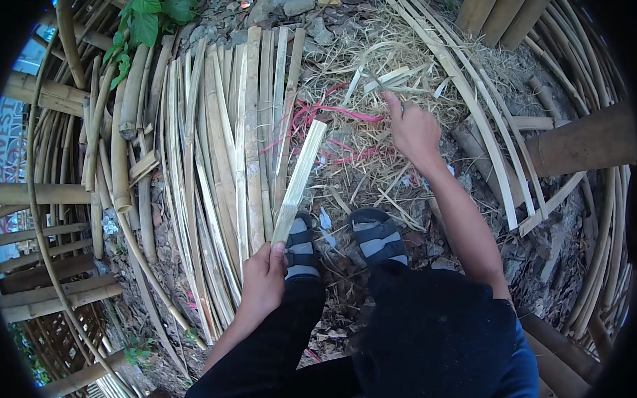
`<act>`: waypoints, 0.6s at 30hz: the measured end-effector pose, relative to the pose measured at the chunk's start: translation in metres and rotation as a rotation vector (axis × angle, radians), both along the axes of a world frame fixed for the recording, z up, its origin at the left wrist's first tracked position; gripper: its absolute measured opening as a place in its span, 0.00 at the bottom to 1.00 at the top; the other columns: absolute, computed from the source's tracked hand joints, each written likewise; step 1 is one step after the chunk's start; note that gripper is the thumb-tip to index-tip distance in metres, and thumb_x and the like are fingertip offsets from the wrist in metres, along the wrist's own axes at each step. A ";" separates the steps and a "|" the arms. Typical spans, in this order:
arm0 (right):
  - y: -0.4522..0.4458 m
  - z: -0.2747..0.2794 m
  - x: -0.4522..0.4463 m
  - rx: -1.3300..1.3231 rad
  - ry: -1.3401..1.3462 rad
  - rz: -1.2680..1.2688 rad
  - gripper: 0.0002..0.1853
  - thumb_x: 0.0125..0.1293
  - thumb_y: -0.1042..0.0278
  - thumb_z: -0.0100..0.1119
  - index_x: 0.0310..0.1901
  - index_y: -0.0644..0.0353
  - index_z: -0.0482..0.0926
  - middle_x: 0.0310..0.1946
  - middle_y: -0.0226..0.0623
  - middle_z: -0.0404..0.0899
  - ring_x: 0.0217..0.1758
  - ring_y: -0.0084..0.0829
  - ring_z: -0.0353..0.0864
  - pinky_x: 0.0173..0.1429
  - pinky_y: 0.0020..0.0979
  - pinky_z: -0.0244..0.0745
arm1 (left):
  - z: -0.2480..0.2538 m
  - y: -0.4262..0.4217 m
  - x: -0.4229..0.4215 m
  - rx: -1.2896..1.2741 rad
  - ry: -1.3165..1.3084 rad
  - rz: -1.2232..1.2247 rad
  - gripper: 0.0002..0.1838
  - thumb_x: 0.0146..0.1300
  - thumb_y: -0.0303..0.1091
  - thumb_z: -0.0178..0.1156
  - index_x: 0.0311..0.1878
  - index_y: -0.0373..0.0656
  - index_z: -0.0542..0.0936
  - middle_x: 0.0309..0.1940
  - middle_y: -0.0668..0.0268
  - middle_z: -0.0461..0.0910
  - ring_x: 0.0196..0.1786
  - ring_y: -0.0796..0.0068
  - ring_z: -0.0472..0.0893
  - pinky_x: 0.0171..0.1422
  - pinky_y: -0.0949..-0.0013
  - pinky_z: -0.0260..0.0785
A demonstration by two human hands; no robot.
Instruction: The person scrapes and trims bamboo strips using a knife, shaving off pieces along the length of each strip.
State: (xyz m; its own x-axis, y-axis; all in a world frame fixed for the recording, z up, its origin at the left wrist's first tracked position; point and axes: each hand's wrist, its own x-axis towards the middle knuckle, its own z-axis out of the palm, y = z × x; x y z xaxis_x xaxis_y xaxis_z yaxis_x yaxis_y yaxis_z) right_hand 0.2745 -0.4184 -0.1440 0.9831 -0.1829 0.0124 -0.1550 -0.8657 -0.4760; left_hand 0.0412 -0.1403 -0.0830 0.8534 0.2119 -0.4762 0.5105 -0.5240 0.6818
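Note:
My left hand (264, 273) is closed around the lower end of a flat, pale bamboo strip (304, 172). The strip tilts up and away from me, over the edge of a row of split bamboo. Farther forward and to the right, my right hand (413, 131) is closed with its thumb stretched along what looks like a knife (372, 77). Only a thin, dark blade shows past the thumb; its handle is hidden in my fist. Below that hand lie pink plastic ties (349, 114) and a heap of bamboo shavings (407, 62). The strip and the blade are apart.
Split bamboo slats (226, 139) lie side by side on my left. Long, thin bamboo strips (469, 99) curve along the right, near a thick bamboo pole (583, 141). My sandalled feet (378, 235) stand on littered soil. A leafy plant (146, 10) grows at the upper left.

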 end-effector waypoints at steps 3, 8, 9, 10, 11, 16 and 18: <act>0.017 0.006 -0.038 0.238 -0.128 0.143 0.36 0.78 0.38 0.41 0.29 0.66 0.81 0.22 0.55 0.80 0.27 0.58 0.81 0.36 0.54 0.74 | 0.001 -0.001 0.010 -0.148 0.008 0.074 0.23 0.82 0.43 0.48 0.30 0.38 0.75 0.18 0.70 0.69 0.22 0.81 0.67 0.29 0.71 0.62; 0.078 0.000 -0.120 0.276 -0.315 0.722 0.28 0.72 0.43 0.57 0.22 0.58 0.73 0.17 0.43 0.76 0.19 0.45 0.79 0.23 0.42 0.72 | 0.013 -0.004 0.015 -0.343 0.126 0.171 0.23 0.81 0.45 0.48 0.30 0.40 0.75 0.18 0.71 0.69 0.21 0.82 0.66 0.27 0.73 0.59; 0.087 -0.003 -0.126 0.251 -0.374 0.744 0.27 0.70 0.42 0.60 0.22 0.57 0.72 0.17 0.41 0.75 0.19 0.42 0.79 0.23 0.40 0.72 | 0.014 -0.004 0.015 -0.430 0.170 0.203 0.23 0.81 0.45 0.49 0.31 0.40 0.75 0.18 0.72 0.69 0.21 0.82 0.65 0.27 0.74 0.57; 0.090 -0.004 -0.128 0.222 -0.434 0.768 0.27 0.68 0.41 0.62 0.22 0.56 0.72 0.16 0.39 0.75 0.18 0.40 0.80 0.22 0.38 0.73 | 0.014 -0.005 0.014 -0.430 0.170 0.200 0.23 0.81 0.45 0.49 0.31 0.40 0.75 0.18 0.72 0.69 0.21 0.82 0.65 0.27 0.74 0.57; 0.088 -0.005 -0.125 0.150 -0.487 0.796 0.28 0.66 0.39 0.63 0.21 0.56 0.71 0.16 0.37 0.75 0.18 0.39 0.79 0.22 0.38 0.74 | 0.013 -0.006 0.013 -0.431 0.136 0.187 0.23 0.81 0.47 0.49 0.31 0.42 0.75 0.17 0.74 0.66 0.19 0.84 0.61 0.24 0.75 0.52; 0.083 -0.012 -0.122 0.084 -0.533 0.789 0.30 0.63 0.35 0.64 0.20 0.55 0.70 0.15 0.35 0.73 0.17 0.36 0.77 0.23 0.36 0.73 | 0.016 -0.007 0.014 -0.400 0.150 0.160 0.23 0.81 0.46 0.49 0.31 0.40 0.75 0.18 0.72 0.69 0.21 0.83 0.64 0.27 0.74 0.57; 0.082 -0.011 -0.120 0.072 -0.567 0.783 0.31 0.62 0.34 0.64 0.20 0.55 0.70 0.14 0.34 0.72 0.16 0.35 0.76 0.23 0.35 0.73 | 0.014 -0.008 0.012 -0.361 0.086 0.127 0.22 0.81 0.48 0.48 0.32 0.42 0.75 0.17 0.76 0.64 0.17 0.86 0.58 0.22 0.77 0.47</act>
